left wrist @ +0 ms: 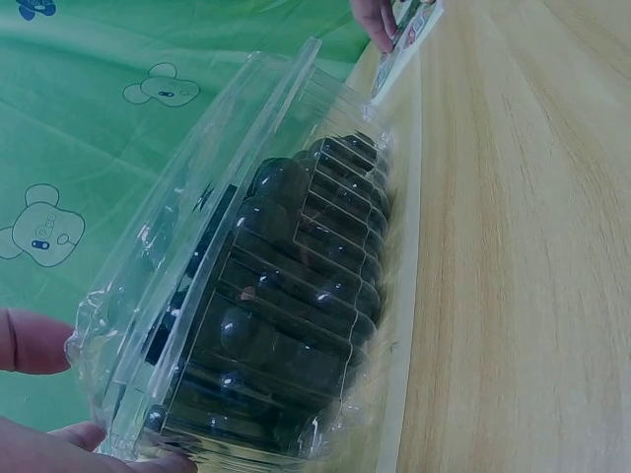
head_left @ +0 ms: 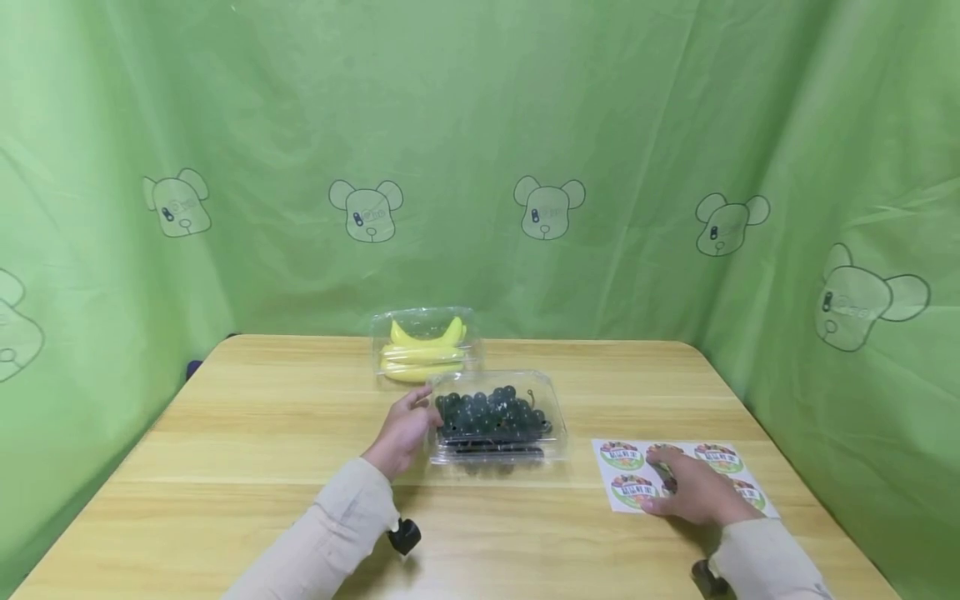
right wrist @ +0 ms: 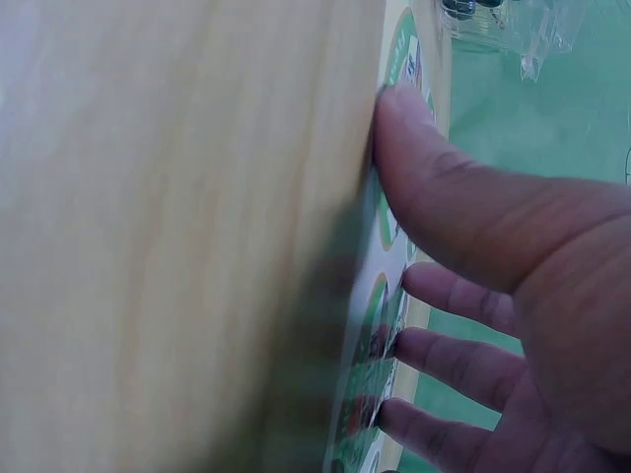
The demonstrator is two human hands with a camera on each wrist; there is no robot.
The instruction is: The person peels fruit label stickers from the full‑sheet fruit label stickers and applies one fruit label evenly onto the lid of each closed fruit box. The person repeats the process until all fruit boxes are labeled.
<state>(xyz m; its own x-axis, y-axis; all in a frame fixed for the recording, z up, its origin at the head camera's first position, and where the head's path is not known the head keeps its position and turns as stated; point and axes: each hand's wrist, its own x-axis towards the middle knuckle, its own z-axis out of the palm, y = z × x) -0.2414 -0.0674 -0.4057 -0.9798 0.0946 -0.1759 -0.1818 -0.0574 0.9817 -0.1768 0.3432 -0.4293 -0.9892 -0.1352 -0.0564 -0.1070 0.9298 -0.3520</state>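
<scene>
A clear plastic clamshell box of dark grapes [head_left: 498,417] lies near the middle of the wooden table [head_left: 262,433]. My left hand [head_left: 414,419] grips its left end, thumb at the top corner and fingers along the side. In the left wrist view the grape box [left wrist: 286,296] fills the frame, with my left hand's fingers [left wrist: 35,340] at its near end. A sheet of round fruit stickers [head_left: 626,467] lies to the right of the box. My right hand [head_left: 693,492] rests flat on it, fingers spread; the right wrist view shows the thumb [right wrist: 463,207] pressing the sticker sheet [right wrist: 387,222].
A second clear box holding yellow bananas [head_left: 423,346] stands behind the grape box, near the table's far edge. Green cloth with bear prints [head_left: 547,208] hangs around the table on three sides. Bare wood stretches to the left and front.
</scene>
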